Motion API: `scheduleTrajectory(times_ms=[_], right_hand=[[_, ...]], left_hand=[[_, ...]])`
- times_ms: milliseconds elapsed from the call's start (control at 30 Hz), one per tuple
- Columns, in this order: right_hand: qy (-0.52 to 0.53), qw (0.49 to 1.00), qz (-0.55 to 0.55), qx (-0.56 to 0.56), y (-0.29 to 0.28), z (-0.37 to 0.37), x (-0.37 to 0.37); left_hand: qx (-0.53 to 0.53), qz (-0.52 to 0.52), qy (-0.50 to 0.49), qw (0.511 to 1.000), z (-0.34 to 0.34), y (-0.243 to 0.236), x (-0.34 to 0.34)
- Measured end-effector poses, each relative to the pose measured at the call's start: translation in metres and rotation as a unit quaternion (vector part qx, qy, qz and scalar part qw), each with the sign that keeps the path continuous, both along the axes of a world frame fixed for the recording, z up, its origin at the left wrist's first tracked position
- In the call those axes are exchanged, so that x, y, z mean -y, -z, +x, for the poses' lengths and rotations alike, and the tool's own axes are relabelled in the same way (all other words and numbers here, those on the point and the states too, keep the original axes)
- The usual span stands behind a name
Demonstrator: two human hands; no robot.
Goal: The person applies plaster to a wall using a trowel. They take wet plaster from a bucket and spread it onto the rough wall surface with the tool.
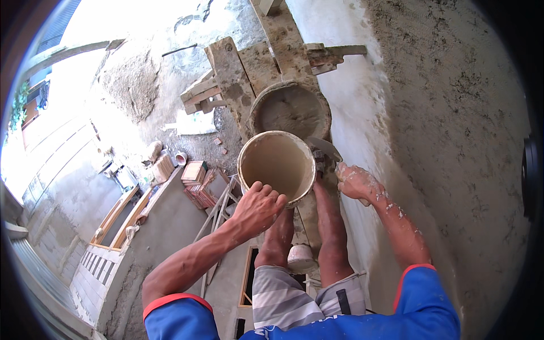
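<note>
My left hand (262, 205) grips the near left rim of a pale bucket (276, 163) holding murky grey-brown liquid. My right hand (357, 182), speckled with grey mortar, is closed on the handle of a trowel (330, 148); its blade reaches left, beside the bucket's right rim and partly behind it. Just beyond the bucket, a round tub (289, 113) of wet grey mix rests on rough wooden planks (232, 79).
A freshly plastered wall (436, 147) rises along my right. I stand high on the planks, over a lower floor with stacked reddish tiles (198, 187), leaning poles (218, 218) and a small white pail (300, 256). Wooden frames (122, 221) lie at the left.
</note>
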State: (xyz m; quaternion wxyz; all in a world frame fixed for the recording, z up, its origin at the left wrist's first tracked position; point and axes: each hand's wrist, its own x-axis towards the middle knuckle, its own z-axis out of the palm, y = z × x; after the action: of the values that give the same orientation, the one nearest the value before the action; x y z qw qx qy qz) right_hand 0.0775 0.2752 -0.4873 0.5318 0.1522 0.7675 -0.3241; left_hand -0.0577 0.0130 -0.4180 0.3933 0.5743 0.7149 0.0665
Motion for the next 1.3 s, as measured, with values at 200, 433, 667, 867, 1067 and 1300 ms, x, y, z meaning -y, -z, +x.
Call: scheduleTrajectory(times_ms=[200, 433, 667, 867, 1067, 1300], right_hand=[[0.044, 0.999, -0.002, 0.004, -0.002, 0.013, 0.001], [0.064, 0.998, 0.012, -0.006, -0.013, 0.006, 0.004], [0.078, 0.993, 0.022, -0.088, -0.005, 0.010, 0.007], [0.044, 0.992, 0.031, -0.112, -0.010, -0.007, 0.005], [0.055, 0.988, 0.036, -0.141, -0.002, -0.020, 0.003], [-0.072, 0.963, 0.183, -0.186, 0.028, -0.105, 0.011]], left_hand=[[0.009, -0.002, 0.007, 1.000, 0.001, 0.006, -0.009], [0.016, -0.019, 0.024, 0.999, 0.009, 0.012, -0.004], [0.022, -0.043, 0.035, 0.998, 0.011, 0.013, -0.002], [0.022, -0.054, 0.026, 0.998, 0.012, 0.014, 0.002], [0.020, -0.057, 0.018, 0.998, 0.008, 0.008, 0.004], [-0.002, -0.054, -0.068, 0.996, -0.022, -0.026, 0.025]])
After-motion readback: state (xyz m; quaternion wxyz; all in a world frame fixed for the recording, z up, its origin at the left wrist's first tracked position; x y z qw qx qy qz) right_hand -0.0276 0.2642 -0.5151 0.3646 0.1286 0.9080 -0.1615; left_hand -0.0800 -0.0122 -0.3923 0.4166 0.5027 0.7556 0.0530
